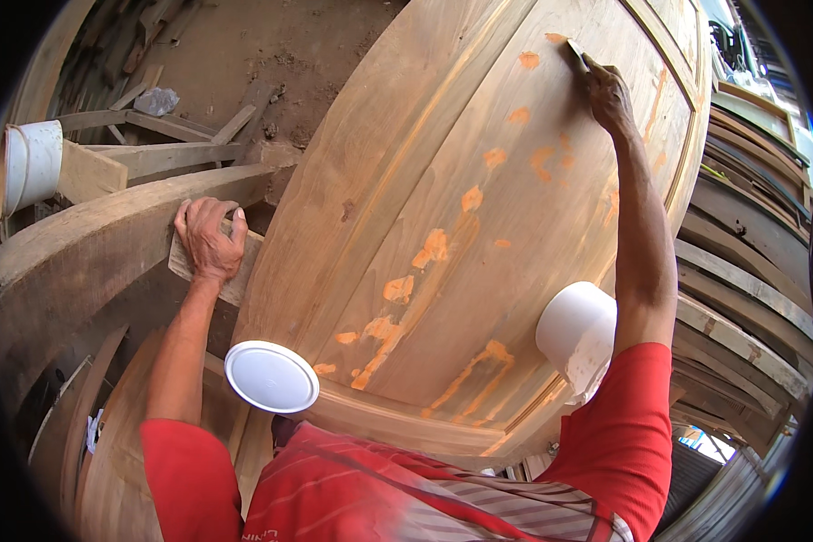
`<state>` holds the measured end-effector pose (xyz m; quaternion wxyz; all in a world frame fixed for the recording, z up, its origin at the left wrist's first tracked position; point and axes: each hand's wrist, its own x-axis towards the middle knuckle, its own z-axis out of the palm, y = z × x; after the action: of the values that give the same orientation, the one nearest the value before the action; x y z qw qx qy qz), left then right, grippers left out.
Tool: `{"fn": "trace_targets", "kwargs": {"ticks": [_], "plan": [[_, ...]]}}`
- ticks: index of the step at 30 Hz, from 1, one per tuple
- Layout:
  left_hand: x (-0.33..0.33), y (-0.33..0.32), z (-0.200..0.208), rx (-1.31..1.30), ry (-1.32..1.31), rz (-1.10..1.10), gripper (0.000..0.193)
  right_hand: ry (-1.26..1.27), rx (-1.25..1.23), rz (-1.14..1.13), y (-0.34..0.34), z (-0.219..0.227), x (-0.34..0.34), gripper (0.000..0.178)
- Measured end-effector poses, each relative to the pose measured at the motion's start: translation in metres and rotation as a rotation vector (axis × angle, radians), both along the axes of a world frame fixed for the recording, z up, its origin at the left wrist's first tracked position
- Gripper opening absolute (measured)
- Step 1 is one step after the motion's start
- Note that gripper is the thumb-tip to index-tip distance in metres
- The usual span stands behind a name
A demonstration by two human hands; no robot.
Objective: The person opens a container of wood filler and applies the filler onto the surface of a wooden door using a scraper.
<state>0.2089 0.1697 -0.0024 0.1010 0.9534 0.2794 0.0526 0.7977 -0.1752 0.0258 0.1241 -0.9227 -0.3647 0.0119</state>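
Observation:
A large wooden door panel (334,244) lies in front of me, marked with orange filler patches (435,246) along its joints and surface. My right hand (609,98) is stretched to the far part of the panel, closed around a putty knife (576,50). The blade's tip is beside a small orange patch. At the left, my left hand (213,237) leans on the end of a short wooden beam (235,287), its fingers curled over it beside the panel's edge. A white round lid (272,376) sits at the panel's near left corner.
Near my right arm a white tub (573,327) stands on the panel. A curved wooden piece (99,239) and a white bucket (32,167) are at the left. Stacked boards (741,307) line the right side. Beyond the panel lies bare dirt ground (262,54) with wood frames.

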Motion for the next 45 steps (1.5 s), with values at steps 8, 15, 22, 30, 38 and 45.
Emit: {"fn": "trace_targets", "kwargs": {"ticks": [8,15,22,30,38,45], "plan": [[-0.004,0.002,-0.002,0.000,-0.022,-0.006,0.016,-0.066,-0.461,0.053,0.000,0.043,-0.030,0.028],[-0.007,0.000,-0.002,-0.015,-0.038,0.002,0.017,0.193,-0.434,-0.216,0.072,0.072,0.002,0.028],[-0.003,0.004,-0.007,-0.026,-0.113,0.002,0.023,-0.131,-0.599,0.260,0.068,0.065,0.041,0.022],[-0.011,0.004,-0.008,-0.029,-0.131,0.012,0.024,0.361,-0.629,-0.223,0.109,0.094,-0.038,0.014],[-0.016,0.008,-0.013,-0.032,-0.202,0.020,0.027,0.333,-0.662,-0.182,0.097,0.083,-0.113,0.018],[-0.019,0.009,-0.011,-0.065,-0.256,0.014,0.029,0.403,-0.712,-0.280,0.088,0.084,-0.191,0.027]]}}
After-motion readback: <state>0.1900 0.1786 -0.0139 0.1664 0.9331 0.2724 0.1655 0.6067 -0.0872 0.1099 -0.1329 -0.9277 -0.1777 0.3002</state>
